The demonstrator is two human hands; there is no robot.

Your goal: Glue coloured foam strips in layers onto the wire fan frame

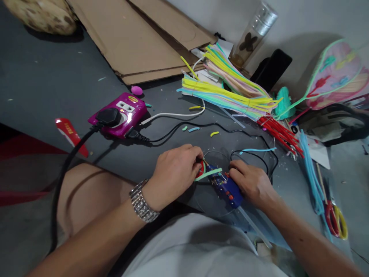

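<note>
My right hand [250, 182] grips a blue hot glue gun [221, 185], whose clear glue stick [255, 227] runs out toward the lower right. My left hand [173, 173] pinches a small red piece [200, 168] at the gun's front end. A pale green strip [208, 174] lies across the top of the gun, touching the red piece. A thin wire loop [213, 157] curves around both hands. A black cord [253, 154] lies just beyond my right hand. A metal link watch [141, 202] circles my left wrist.
A magenta power strip [118, 115] holds a black plug. Bundled yellow-green strips [227, 96], red strips [279, 134] and blue strips [311, 173] lie to the right, with red-and-yellow-handled scissors [336, 221]. Cardboard sheets [147, 42], a glass bottle [253, 34] and a pink fan-shaped craft [337, 75] stand behind.
</note>
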